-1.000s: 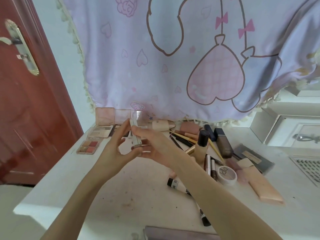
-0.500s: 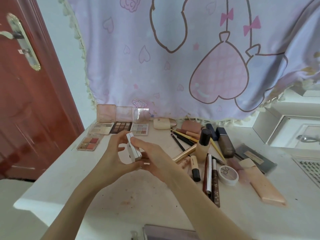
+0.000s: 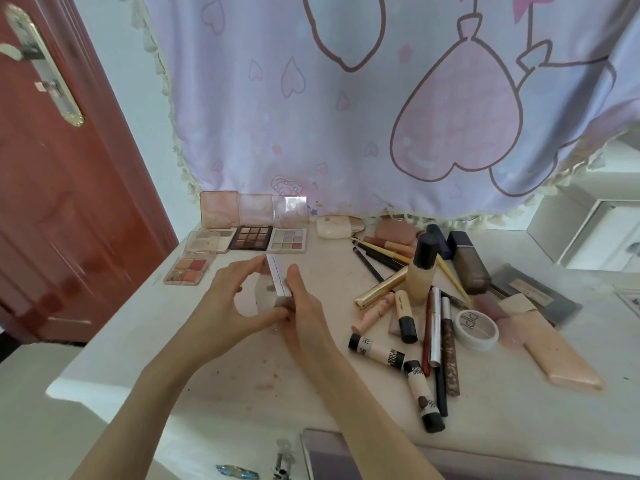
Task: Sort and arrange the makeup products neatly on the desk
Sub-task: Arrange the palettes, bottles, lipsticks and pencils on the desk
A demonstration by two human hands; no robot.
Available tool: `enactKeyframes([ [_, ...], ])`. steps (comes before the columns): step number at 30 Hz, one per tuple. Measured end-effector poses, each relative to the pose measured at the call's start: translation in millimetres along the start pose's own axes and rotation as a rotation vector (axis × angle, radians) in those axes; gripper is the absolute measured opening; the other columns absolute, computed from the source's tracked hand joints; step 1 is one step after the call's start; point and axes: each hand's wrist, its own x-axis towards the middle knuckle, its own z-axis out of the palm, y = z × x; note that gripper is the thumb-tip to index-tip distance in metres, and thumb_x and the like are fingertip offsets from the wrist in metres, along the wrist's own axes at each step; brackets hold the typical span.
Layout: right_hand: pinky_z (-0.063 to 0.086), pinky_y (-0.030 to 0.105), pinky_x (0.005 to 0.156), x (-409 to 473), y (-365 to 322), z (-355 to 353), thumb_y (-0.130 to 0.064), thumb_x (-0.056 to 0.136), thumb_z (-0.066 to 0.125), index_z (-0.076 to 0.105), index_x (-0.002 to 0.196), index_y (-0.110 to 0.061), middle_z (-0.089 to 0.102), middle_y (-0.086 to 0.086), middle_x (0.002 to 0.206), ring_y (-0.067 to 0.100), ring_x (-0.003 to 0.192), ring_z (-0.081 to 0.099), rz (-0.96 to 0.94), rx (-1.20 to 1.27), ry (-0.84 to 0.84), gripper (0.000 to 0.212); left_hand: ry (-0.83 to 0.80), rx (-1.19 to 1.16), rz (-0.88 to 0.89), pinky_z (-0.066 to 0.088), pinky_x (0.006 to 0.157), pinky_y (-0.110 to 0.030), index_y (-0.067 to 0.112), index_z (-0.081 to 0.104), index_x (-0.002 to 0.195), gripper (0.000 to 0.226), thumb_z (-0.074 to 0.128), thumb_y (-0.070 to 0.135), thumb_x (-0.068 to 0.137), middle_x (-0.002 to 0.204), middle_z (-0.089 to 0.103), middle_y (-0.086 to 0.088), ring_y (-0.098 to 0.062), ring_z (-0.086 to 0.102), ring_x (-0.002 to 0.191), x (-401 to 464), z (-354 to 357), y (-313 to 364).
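At the far left of the frame stands a red-brown door [image 3: 62, 209] with a pale metal handle plate [image 3: 45, 64] near the upper left corner. Right of it, along the back of the white worktop [image 3: 214, 375], sit four open eyeshadow palettes: a small blush-toned palette [image 3: 187, 270] at the front left, a pale palette [image 3: 211, 237] behind it, a brown palette [image 3: 250, 237] and a pastel palette [image 3: 288, 240], the back three with their lids upright against the lilac heart-printed cloth [image 3: 346, 116]. Just left of centre, the left hand [image 3: 228, 306] and the right hand [image 3: 304, 317] meet around a slim white compact [image 3: 277, 284], held above the worktop; both hands have their fingers curled about it, the left from the left side and the right thumb pressed on its right edge. The compact stands on edge, its long axis running from the near end by the palms up and slightly left toward the palettes. To the right lies an untidy heap: a gold tube [image 3: 379, 289], an upright foundation bottle [image 3: 420, 271] with a black cap, black-capped concealer tubes [image 3: 377, 351], pencils, a round white pot [image 3: 476, 329], a dark squarish bottle [image 3: 469, 268] and a long peach case [image 3: 561, 358] toward the lower right.
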Motion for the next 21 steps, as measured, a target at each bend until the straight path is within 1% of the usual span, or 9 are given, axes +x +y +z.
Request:
enactKeyframes([
  [3,0.047,0.028,0.077,-1,0,-2,-0.056,0.088,0.041,0.070,0.096,-0.031,0.067,0.000,0.097,0.015,0.090,0.059,-0.027,-0.063,-0.028,0.039,0.066,-0.047,-0.083,0.034,0.077,-0.011,0.046,0.038,0.118,0.052,0.069,0.043,0.077,0.105,0.043,0.032,-0.005,0.043,0.104,2,8,3],
  [6,0.049,0.024,0.075,-2,2,-3,-0.056,0.087,0.049,0.069,0.098,-0.028,0.068,-0.003,0.095,0.011,0.087,0.062,-0.057,-0.158,-0.073,0.036,0.144,-0.154,-0.135,0.039,0.079,-0.017,0.035,0.050,0.125,0.054,0.052,0.062,0.079,0.107,0.056,0.014,-0.010,0.049,0.106,4,8,0],
  [7,0.050,0.024,0.076,-2,2,-3,-0.052,0.088,0.052,0.068,0.103,-0.025,0.068,-0.002,0.097,0.011,0.088,0.062,-0.066,-0.180,-0.085,0.034,0.147,-0.186,-0.136,0.041,0.081,-0.020,0.030,0.052,0.127,0.062,0.046,0.065,0.076,0.109,0.058,0.009,-0.007,0.052,0.106,4,7,-1],
  [9,0.050,0.025,0.078,0,3,-3,-0.038,0.092,0.054,0.064,0.113,-0.018,0.068,0.002,0.106,0.012,0.092,0.062,-0.064,-0.199,-0.101,0.030,0.134,-0.232,-0.131,0.042,0.082,-0.020,0.027,0.052,0.127,0.055,0.049,0.060,0.083,0.107,0.059,0.013,0.005,0.053,0.101,4,5,2],
  [11,0.050,0.025,0.079,0,2,-4,-0.031,0.093,0.053,0.063,0.115,-0.015,0.067,0.004,0.109,0.012,0.093,0.062,-0.035,-0.197,-0.125,0.029,0.118,-0.256,-0.125,0.040,0.081,-0.010,0.031,0.049,0.127,0.042,0.043,0.044,0.088,0.111,0.054,0.019,0.017,0.049,0.098,3,5,8],
  [14,0.050,0.023,0.074,0,1,-5,-0.032,0.094,0.052,0.062,0.115,-0.012,0.067,-0.001,0.099,0.008,0.085,0.062,-0.002,-0.203,-0.147,0.031,0.099,-0.266,-0.134,0.035,0.078,0.001,0.031,0.046,0.127,0.040,0.032,0.036,0.090,0.121,0.047,0.018,0.018,0.044,0.104,2,5,12],
  [17,0.047,0.025,0.071,1,2,-6,-0.042,0.093,0.050,0.064,0.111,-0.010,0.068,0.002,0.099,0.011,0.087,0.063,0.020,-0.150,-0.124,0.040,0.011,-0.257,-0.088,0.030,0.078,0.008,0.046,0.044,0.120,0.025,0.038,0.045,0.096,0.124,0.045,0.025,0.026,0.037,0.105,3,1,14],
  [19,0.044,0.025,0.068,2,0,-7,-0.048,0.093,0.046,0.068,0.104,-0.013,0.070,0.002,0.097,0.013,0.084,0.064,0.050,-0.066,-0.113,0.042,-0.077,-0.214,-0.065,0.031,0.080,0.004,0.066,0.042,0.116,0.038,0.039,0.065,0.078,0.121,0.044,0.041,0.021,0.039,0.110,2,-3,15],
  [21,0.040,0.025,0.064,2,-3,-9,-0.049,0.093,0.044,0.070,0.094,-0.018,0.070,-0.001,0.085,0.010,0.069,0.062,0.072,0.031,-0.112,0.041,-0.137,-0.138,-0.059,0.035,0.081,-0.005,0.072,0.036,0.115,0.048,0.043,0.074,0.067,0.117,0.042,0.048,0.016,0.040,0.109,1,-7,15],
])
